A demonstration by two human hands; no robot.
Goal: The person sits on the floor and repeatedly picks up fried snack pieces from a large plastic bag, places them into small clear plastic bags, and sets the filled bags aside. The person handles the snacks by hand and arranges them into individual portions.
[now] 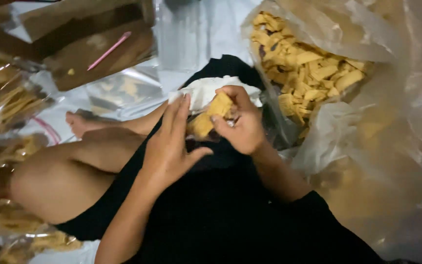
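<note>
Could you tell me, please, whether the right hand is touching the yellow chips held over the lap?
Touching. The head view shows the right hand with its fingers closed around the yellow chips, no gap visible.

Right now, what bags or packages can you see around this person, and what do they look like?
Big bag: right, clear plastic, full of yellow chips.
Small bag: centre, clear, between both hands, a few chips.
Filled bags: left, clear, shiny, stacked.
Box: top left, brown cardboard.

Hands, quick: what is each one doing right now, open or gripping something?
Left hand: open, fingers flat against a small clear bag of yellow chips.
Right hand: closed, pinching a yellow chip at the bag's mouth.
</note>
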